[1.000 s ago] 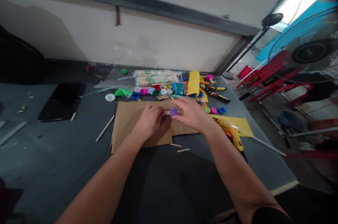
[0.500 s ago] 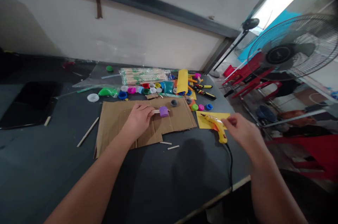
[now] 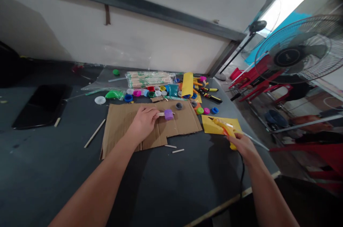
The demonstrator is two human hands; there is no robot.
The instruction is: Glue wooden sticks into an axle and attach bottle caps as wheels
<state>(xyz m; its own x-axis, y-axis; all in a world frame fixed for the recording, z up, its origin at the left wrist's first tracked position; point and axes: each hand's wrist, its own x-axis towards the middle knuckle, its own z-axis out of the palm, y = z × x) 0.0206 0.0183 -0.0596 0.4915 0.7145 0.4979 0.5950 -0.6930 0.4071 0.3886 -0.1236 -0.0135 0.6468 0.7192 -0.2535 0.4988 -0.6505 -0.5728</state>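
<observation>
My left hand (image 3: pixel 144 121) pinches pale wooden sticks (image 3: pixel 160 114) over a sheet of brown cardboard (image 3: pixel 118 127). A purple bottle cap (image 3: pixel 168 114) is at the far end of those sticks. My right hand (image 3: pixel 242 144) is wrapped round the handle of a yellow hot glue gun (image 3: pixel 223 125), whose nozzle points left above a yellow paper piece (image 3: pixel 207 129). A grey cap (image 3: pixel 179 106) sits on the cardboard just behind the purple one. Part of the glue gun's grip is hidden by my fingers.
Behind the cardboard lie bagged wooden sticks (image 3: pixel 150 79), several coloured caps (image 3: pixel 158 93) and black-and-yellow pliers (image 3: pixel 211 96). A phone (image 3: pixel 43 107) lies at the left. Loose stick pieces (image 3: pixel 178 151) lie in front. A cable (image 3: pixel 242 177) crosses the front edge; a fan (image 3: pixel 288 56) stands right.
My right hand has come down from beside the glue gun and closed round its handle. The left hand still holds the sticks in place. The view has shifted slightly.
</observation>
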